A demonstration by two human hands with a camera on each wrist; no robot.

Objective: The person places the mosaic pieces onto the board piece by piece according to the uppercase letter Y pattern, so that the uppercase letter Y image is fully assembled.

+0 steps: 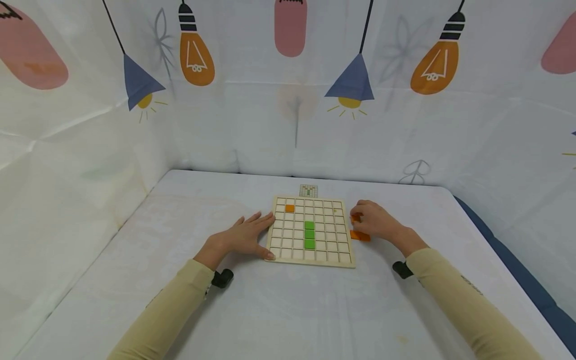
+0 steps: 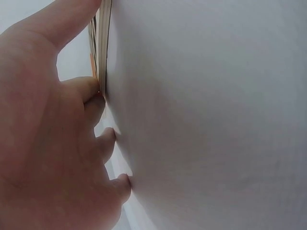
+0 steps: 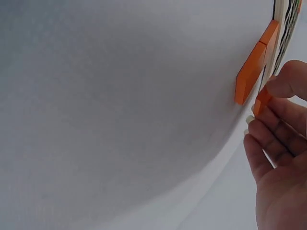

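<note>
A wooden grid board point(image 1: 310, 263) lies flat on the white table. One orange tile point(image 1: 290, 208) sits in its upper left, and several green tiles point(image 1: 309, 234) form a column near the middle. My left hand point(image 1: 245, 237) rests at the board's left edge, fingers spread, with the thumb at the near corner. Beyond the right edge, my right hand point(image 1: 375, 220) pinches an orange tile point(image 3: 263, 99) between thumb and fingers. Just in front of that hand, more orange tiles point(image 1: 360, 236) lie on the table beside the board.
A small card with a grid pattern point(image 1: 308, 190) lies behind the board's far edge. White curtains point(image 1: 252, 120) printed with lamps and bulbs hang behind the table point(image 1: 288, 315) and along its sides. Blue fabric point(image 1: 517, 260) shows past the right table edge.
</note>
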